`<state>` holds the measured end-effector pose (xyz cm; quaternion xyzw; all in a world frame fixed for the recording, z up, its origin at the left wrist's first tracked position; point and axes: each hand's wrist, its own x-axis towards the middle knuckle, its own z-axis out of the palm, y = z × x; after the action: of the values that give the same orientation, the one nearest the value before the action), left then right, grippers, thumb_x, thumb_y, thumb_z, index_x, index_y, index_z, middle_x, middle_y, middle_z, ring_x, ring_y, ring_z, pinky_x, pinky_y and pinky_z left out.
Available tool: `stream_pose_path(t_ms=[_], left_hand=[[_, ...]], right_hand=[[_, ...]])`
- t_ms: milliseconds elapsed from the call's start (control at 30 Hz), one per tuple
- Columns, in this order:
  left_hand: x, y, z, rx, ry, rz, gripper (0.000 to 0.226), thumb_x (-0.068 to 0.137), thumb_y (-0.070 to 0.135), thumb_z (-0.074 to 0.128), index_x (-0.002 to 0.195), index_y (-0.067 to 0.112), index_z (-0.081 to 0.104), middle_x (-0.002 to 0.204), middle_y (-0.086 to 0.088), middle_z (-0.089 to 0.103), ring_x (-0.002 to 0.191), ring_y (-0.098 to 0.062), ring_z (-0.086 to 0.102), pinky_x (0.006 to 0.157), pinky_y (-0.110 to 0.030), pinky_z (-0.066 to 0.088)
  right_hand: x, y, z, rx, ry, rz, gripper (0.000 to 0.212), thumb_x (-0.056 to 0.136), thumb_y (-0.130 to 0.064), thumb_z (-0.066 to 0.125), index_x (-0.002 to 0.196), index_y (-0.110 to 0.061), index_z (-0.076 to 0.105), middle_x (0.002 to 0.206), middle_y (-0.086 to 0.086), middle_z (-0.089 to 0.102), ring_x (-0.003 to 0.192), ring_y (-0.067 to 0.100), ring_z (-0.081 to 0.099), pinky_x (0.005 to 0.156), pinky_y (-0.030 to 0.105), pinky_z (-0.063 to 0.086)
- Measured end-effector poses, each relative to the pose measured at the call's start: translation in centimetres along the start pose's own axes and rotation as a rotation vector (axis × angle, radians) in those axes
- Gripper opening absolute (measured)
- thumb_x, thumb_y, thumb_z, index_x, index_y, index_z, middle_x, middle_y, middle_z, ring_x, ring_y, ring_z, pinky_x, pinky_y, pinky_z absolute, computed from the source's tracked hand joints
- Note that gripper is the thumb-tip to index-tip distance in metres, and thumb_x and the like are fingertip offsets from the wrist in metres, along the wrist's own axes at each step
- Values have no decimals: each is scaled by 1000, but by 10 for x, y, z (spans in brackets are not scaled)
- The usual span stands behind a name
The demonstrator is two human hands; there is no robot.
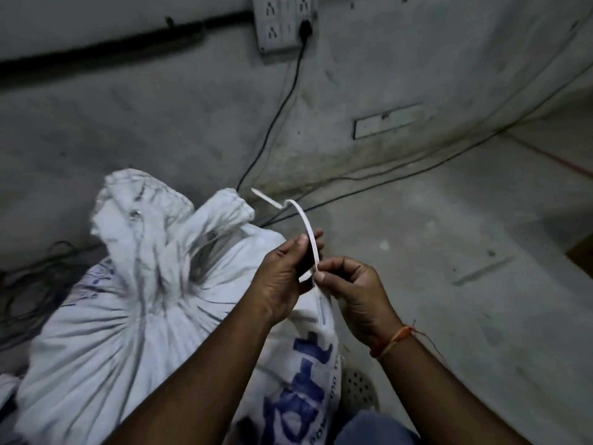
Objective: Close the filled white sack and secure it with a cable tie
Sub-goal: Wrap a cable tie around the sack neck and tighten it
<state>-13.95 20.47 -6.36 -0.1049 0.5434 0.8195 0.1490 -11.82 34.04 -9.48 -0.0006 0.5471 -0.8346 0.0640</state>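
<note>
White sack (128, 303): stands filled on the concrete floor (449, 284) just left of the hands, its neck gathered into a bunch that flares open above the pleats; nothing binds it yet.
Cable tie (306, 229): held in the air to the right of the sack's neck, apart from the cloth, arching up from the hands to a bent tip.
Left grip (282, 277): thumb and fingers pinch the strap part-way along, steadying the curve so it can be aimed.
Right grip (349, 290): thumb and forefinger pinch the tie's lower end just beside the left fingers; whether this is the locking head is too small to tell.
Why held so: both hands on the tie suggests it is being readied or bent before it goes round the neck, which stands bunched unaided.
Step judged: closing looks done, tying not begun.
Surroundings: black cables (276, 117) run down the wall from a socket board (282, 24); a perforated floor drain (359, 390) lies by the sack.
</note>
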Motion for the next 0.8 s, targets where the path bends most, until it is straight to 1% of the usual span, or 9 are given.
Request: stream_pose_path(t_ms=[100,233,333,467,567,633,700,733,800], left_hand=[[-30,20,-21,22,6,80,23,100,25,55,101,21,78,76,10,70,67,-4,65,59,-22,47],[-57,33,-48,45,61,160,23,97,22,60,92,22,83,79,3,73,70,-4,68,69,-24,52],[-71,39,-71,151,108,198,20,97,20,62,103,13,80,82,-1,76,65,-6,57,66,-23,42],[-81,34,-94,329,110,205,27,91,30,68,101,8,80,99,-23,76,86,-19,56,81,-32,43],[-82,25,-105,431,179,141,23,95,18,64,82,5,78,65,1,68,65,-6,53,65,-24,41],[-81,22,-117,476,201,118,22,94,17,65,84,2,78,68,0,69,67,-10,59,64,-27,45],[-79,19,-133,570,401,175,13,87,24,73,91,14,81,81,4,78,80,-12,71,79,-32,56],[-75,16,-143,685,632,234,21,80,29,76,99,20,79,92,4,78,91,-15,72,88,-35,57],[-72,14,-158,902,1077,306,64,67,42,81,125,21,64,127,-6,65,118,-28,58,105,-41,47]], right_hand=[[-13,-7,35,37,-117,48,16,71,2,74,84,-5,67,82,11,71,78,22,66,76,31,55],[-20,-13,68,-127,-173,158,15,72,-19,75,86,-19,70,87,7,69,84,22,58,72,34,38],[-18,-13,94,-202,-31,164,24,82,-36,72,98,-19,70,91,-1,72,85,14,61,72,34,35],[-8,5,137,-188,134,22,20,89,-26,73,106,-16,73,86,5,76,77,16,69,62,27,53],[0,33,154,-301,239,-49,13,81,-26,74,93,-25,79,79,2,79,79,20,76,78,43,62],[3,52,157,-406,282,-56,12,80,-26,72,89,-26,80,74,-2,78,77,17,76,80,47,61],[6,65,154,-510,324,-61,12,82,-23,71,90,-23,81,73,-4,78,76,16,75,82,44,60],[9,70,150,-540,337,-50,12,82,-24,70,88,-25,81,71,-5,78,73,16,74,81,43,60],[19,80,142,-522,359,4,11,83,-24,69,80,-30,78,65,-5,76,59,15,68,72,40,61]])
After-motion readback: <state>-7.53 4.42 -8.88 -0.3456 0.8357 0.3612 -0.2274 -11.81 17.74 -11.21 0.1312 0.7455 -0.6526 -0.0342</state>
